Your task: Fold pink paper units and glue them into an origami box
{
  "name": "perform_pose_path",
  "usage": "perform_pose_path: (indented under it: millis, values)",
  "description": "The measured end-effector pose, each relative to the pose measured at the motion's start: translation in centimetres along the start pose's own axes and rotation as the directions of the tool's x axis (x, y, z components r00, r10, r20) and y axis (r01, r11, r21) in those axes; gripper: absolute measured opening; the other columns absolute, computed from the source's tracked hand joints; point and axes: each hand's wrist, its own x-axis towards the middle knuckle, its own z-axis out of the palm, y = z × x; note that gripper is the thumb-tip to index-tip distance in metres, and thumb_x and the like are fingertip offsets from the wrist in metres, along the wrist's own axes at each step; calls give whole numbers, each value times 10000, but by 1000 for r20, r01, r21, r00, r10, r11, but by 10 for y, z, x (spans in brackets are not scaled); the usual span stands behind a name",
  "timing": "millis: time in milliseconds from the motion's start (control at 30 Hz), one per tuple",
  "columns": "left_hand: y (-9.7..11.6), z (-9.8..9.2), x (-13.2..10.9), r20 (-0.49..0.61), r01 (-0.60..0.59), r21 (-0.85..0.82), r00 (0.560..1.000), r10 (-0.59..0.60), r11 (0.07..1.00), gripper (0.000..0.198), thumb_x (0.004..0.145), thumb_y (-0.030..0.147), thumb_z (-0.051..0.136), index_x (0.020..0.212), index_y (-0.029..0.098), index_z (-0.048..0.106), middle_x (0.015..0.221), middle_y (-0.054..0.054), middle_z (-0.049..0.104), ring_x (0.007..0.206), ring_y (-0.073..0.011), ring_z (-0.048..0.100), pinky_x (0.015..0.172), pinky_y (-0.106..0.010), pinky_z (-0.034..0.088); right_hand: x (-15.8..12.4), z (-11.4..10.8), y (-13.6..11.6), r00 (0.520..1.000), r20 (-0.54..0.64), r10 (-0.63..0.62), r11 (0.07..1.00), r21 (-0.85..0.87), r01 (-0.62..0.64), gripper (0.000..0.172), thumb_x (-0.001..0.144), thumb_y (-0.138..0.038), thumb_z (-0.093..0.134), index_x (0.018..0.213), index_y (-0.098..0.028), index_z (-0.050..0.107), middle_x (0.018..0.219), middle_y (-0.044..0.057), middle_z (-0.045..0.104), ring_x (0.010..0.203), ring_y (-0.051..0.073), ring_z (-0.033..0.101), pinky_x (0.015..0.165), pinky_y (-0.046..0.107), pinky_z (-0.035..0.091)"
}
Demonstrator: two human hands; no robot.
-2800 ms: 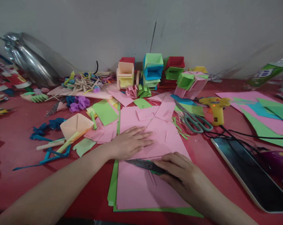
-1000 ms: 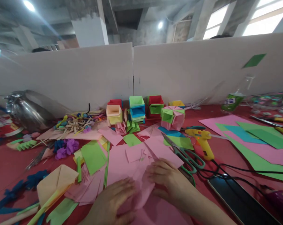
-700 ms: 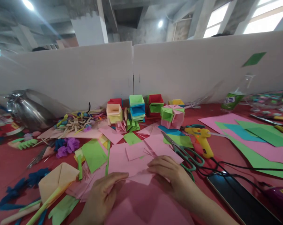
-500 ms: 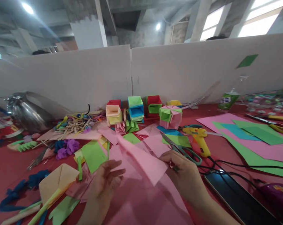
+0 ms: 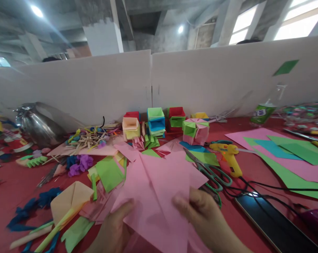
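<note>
A pink paper sheet [image 5: 156, 189] with a centre crease is lifted off the red table [image 5: 11, 189] and held between both hands. My left hand [image 5: 114, 228] pinches its lower left edge, thumb on top. My right hand [image 5: 203, 218] grips its lower right edge, fingers curled over the paper. More pink sheets [image 5: 101, 207] lie under and to the left of it. Green-handled scissors [image 5: 211, 175] lie just right of the held sheet, beside a yellow glue gun [image 5: 229, 156].
Folded paper boxes [image 5: 155, 123] stand at the back by the white partition [image 5: 201, 77]. Paper flowers [image 5: 80, 165], sticks [image 5: 87, 140] and a peach cone [image 5: 69, 200] lie left. A dark tablet [image 5: 275, 225] with black cables and large coloured sheets [image 5: 287, 158] lie right. A metal kettle [image 5: 40, 123] sits far left.
The cutter my right hand held at first is gone from view. The head tipped up, and both hands picked the pink sheet off the pile and spread it open in the air.
</note>
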Motion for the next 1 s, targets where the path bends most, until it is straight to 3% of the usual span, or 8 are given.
perform_pose_path:
  millis: [133, 333, 600, 667, 733, 833, 933, 1000]
  values:
    - [7, -2, 1, 15, 40, -55, 999, -40, 998, 303, 705, 259, 666, 969, 111, 652, 918, -107, 714, 1022, -292, 611, 911, -403, 467, 8, -10, -3, 967, -14, 254, 933, 267, -242, 397, 777, -472, 574, 551, -155, 496, 525, -45, 394, 502, 81, 362, 483, 209, 334]
    - [14, -4, 3, 16, -144, 253, 989, 144, 957, 405, 725, 352, 666, 1076, 152, 633, 1027, -110, 690, 1095, -298, 565, 952, -414, 433, 11, -16, 0, 924, -94, 370, 839, 462, -289, 273, 698, -395, 690, 833, -162, 641, 645, -4, 597, 562, 128, 532, 557, 251, 451]
    - [29, 1, 12, 161, -187, 429, 978, 129, 883, 529, 694, 340, 702, 1170, 162, 559, 1204, -120, 599, 1151, -297, 514, 937, -390, 433, 12, -26, 9, 948, 122, 295, 933, 177, -313, 351, 804, -349, 539, 1071, -132, 613, 873, 85, 679, 747, 207, 635, 664, 333, 508]
    - [26, -4, 15, 168, -158, 460, 982, 89, 874, 518, 730, 336, 663, 1199, 161, 530, 1204, -127, 596, 1154, -300, 511, 920, -402, 443, 9, -24, 11, 976, 1, 217, 965, -149, -214, 430, 806, -291, 498, 1207, -140, 527, 1016, 119, 656, 882, 250, 626, 724, 389, 508]
    - [22, -8, 19, 150, -168, 521, 983, 104, 837, 512, 740, 293, 640, 1215, 152, 511, 1214, -130, 588, 1191, -298, 476, 942, -405, 422, 4, -20, 13, 992, -121, -39, 859, -510, -29, 540, 787, -268, 505, 1309, -156, 423, 1210, 141, 569, 1089, 288, 535, 849, 445, 461]
    - [16, -11, 23, 12, -188, 633, 972, 233, 751, 590, 697, 229, 647, 1252, 130, 472, 1240, -130, 567, 1256, -292, 397, 1005, -396, 358, -2, -12, 13, 875, 238, -421, 501, -743, 443, 564, 796, -313, 521, 1331, -181, 404, 1308, 107, 513, 1216, 281, 431, 973, 442, 375]
    - [15, -8, 23, -21, -167, 595, 975, 223, 786, 641, 700, 207, 602, 1305, 135, 402, 1275, -108, 543, 1254, -266, 404, 1026, -378, 336, -7, -4, 14, 652, 605, -457, 221, -633, 742, 431, 855, -233, 450, 1283, -192, 473, 1231, 41, 594, 1129, 211, 529, 947, 352, 411]
    - [18, -6, 20, 30, -164, 542, 984, 176, 824, 640, 718, 191, 556, 1328, 153, 366, 1313, -93, 510, 1251, -242, 412, 1022, -360, 343, -9, -2, 15, 664, 626, -409, 206, -645, 735, 410, 860, -199, 424, 1261, -161, 499, 1234, 43, 591, 1100, 199, 554, 918, 330, 436]
